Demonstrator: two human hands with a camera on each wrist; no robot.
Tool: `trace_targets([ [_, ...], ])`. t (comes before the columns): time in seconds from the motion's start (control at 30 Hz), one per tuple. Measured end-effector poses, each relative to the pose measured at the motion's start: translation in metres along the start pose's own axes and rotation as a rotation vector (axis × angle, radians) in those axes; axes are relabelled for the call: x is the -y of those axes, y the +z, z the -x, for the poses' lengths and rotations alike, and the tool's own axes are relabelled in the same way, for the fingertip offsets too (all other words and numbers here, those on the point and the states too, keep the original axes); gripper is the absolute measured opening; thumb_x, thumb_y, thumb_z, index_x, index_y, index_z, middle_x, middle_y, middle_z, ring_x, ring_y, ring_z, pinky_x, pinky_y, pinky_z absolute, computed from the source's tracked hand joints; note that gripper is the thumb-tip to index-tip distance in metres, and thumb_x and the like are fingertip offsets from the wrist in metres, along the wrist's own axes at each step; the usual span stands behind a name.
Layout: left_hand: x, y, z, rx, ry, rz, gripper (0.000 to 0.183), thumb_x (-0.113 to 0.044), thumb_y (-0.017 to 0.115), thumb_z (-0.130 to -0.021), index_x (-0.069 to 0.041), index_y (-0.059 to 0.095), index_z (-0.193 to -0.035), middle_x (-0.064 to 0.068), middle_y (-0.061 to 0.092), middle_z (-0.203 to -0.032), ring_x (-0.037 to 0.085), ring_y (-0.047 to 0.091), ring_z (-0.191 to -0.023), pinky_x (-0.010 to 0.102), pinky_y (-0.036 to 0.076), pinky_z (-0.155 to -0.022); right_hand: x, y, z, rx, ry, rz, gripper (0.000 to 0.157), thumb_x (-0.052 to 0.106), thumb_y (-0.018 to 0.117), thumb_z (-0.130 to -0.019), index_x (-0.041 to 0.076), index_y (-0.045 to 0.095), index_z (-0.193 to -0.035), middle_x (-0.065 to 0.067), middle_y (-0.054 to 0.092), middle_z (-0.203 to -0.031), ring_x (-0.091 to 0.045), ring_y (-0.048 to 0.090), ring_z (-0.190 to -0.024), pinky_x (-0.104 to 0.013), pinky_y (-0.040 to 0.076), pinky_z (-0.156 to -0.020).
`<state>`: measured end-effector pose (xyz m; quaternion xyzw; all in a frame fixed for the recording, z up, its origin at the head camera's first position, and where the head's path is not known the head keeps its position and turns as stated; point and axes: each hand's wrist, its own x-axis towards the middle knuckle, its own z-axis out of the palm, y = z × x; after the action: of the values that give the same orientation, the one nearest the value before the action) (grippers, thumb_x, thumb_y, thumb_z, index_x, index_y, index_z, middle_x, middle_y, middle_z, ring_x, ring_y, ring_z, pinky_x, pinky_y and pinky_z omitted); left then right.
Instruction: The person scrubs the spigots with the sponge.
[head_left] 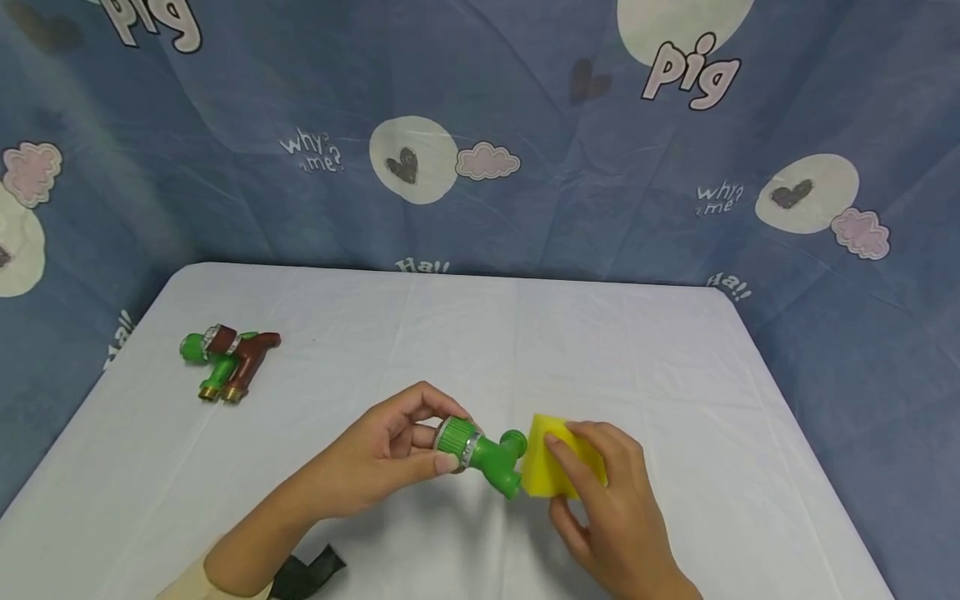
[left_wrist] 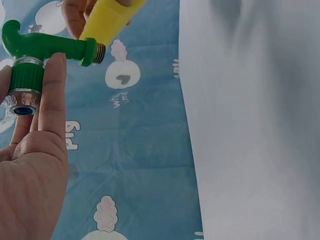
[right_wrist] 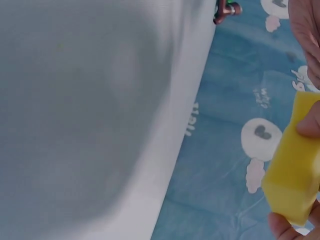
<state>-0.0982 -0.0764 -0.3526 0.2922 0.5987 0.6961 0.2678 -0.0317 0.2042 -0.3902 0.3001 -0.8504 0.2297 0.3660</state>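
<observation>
A green plastic tap [head_left: 495,463] with a ribbed green collar and silver bands is held up above the table by my left hand [head_left: 390,454], thumb and fingers pinching its collar end. In the left wrist view the green tap [left_wrist: 52,47] shows a threaded brass inlet and a dark blue opening on its silver ring. My right hand [head_left: 611,492] grips a yellow sponge [head_left: 546,462] beside the tap. The sponge [right_wrist: 295,162] is a thick block between thumb and fingers. Its edge lies very close to the tap; whether they touch I cannot tell.
Two more taps, a green one [head_left: 219,372] and a brown one [head_left: 251,367], lie together at the table's left. A dark strap-like piece [head_left: 307,573] is near the left forearm. The white table [head_left: 637,350] meets a blue patterned cloth [head_left: 540,183] behind.
</observation>
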Motion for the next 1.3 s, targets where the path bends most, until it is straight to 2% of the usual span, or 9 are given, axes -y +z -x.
trace_targets([
  [0.13, 0.0, -0.001, -0.001, -0.011, 0.01, -0.015, 0.037, -0.001, 0.064, -0.092, -0.003, 0.048, -0.126, 0.019, 0.059, -0.117, 0.034, 0.064, -0.103, 0.038, 0.055, -0.082, 0.002, -0.003, 0.001, 0.017, 0.033, -0.005, 0.042, 0.021, 0.049, -0.088, 0.002, 0.062, -0.123, -0.024, 0.053, -0.123, -0.041, 0.046, -0.109, -0.029, 0.028, -0.107],
  [0.3, 0.002, 0.001, -0.002, -0.02, 0.02, -0.005, 0.034, -0.002, 0.061, -0.094, -0.003, 0.047, -0.124, 0.019, 0.061, -0.113, 0.035, 0.064, -0.103, 0.039, 0.053, -0.086, 0.008, -0.005, -0.006, -0.016, 0.022, -0.041, 0.041, 0.026, 0.048, -0.092, -0.001, 0.06, -0.122, -0.025, 0.053, -0.121, -0.041, 0.046, -0.109, -0.027, 0.029, -0.107],
  [0.5, 0.003, 0.003, -0.003, -0.05, 0.006, -0.033, 0.025, -0.008, 0.056, -0.098, -0.002, 0.046, -0.12, 0.017, 0.065, -0.109, 0.034, 0.065, -0.1, 0.038, 0.052, -0.089, 0.013, -0.003, -0.009, -0.017, 0.003, -0.07, 0.041, 0.025, 0.049, -0.093, -0.001, 0.061, -0.122, -0.026, 0.052, -0.122, -0.04, 0.046, -0.11, -0.025, 0.03, -0.107],
  [0.83, 0.002, 0.0, -0.003, -0.137, 0.0, -0.066, 0.018, -0.012, 0.055, -0.099, -0.001, 0.049, -0.112, 0.016, 0.067, -0.105, 0.036, 0.068, -0.091, 0.04, 0.052, -0.089, 0.009, -0.001, 0.001, 0.041, 0.033, -0.052, 0.043, 0.025, 0.047, -0.092, 0.003, 0.062, -0.125, -0.023, 0.054, -0.125, -0.04, 0.048, -0.109, -0.025, 0.031, -0.106],
  [1.03, 0.002, 0.0, -0.005, -0.171, -0.003, -0.046, 0.018, -0.013, 0.056, -0.099, 0.001, 0.048, -0.108, 0.019, 0.067, -0.101, 0.039, 0.068, -0.083, 0.042, 0.053, -0.087, 0.011, -0.008, -0.006, 0.019, 0.083, -0.169, 0.047, 0.031, 0.053, -0.094, -0.002, 0.058, -0.128, -0.024, 0.052, -0.126, -0.036, 0.047, -0.111, -0.021, 0.034, -0.102],
  [1.3, 0.005, 0.002, -0.005, -0.194, -0.035, -0.073, 0.02, -0.019, 0.055, -0.1, -0.001, 0.049, -0.108, 0.017, 0.07, -0.098, 0.037, 0.069, -0.08, 0.04, 0.052, -0.089, 0.02, -0.004, -0.022, -0.043, 0.03, -0.275, 0.046, 0.029, 0.061, -0.094, -0.004, 0.058, -0.126, -0.026, 0.053, -0.123, -0.034, 0.049, -0.107, -0.024, 0.039, -0.092],
])
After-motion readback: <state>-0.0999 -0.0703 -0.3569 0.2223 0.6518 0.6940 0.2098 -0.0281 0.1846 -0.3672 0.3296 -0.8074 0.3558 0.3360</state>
